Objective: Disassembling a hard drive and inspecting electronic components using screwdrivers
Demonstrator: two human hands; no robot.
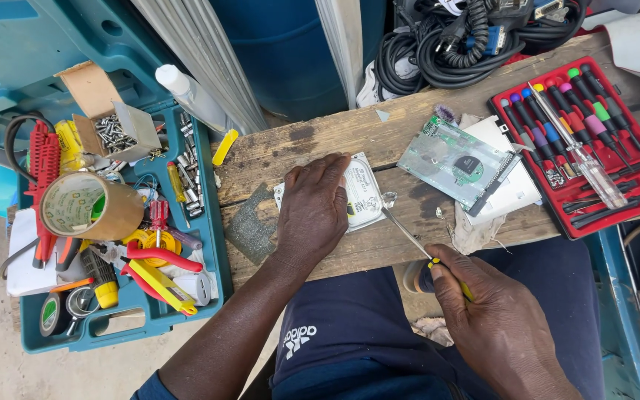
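My left hand lies flat on a silver hard drive on the wooden plank, pressing it down. My right hand grips a yellow-handled screwdriver; its thin metal shaft points up-left and its tip sits at the drive's right edge. A green circuit board lies to the right on a white pad.
A red case of colourful small screwdrivers sits at the right. Left of the plank is a teal toolbox with tape roll, pliers, screws and a small cardboard box. Black cables pile at the back.
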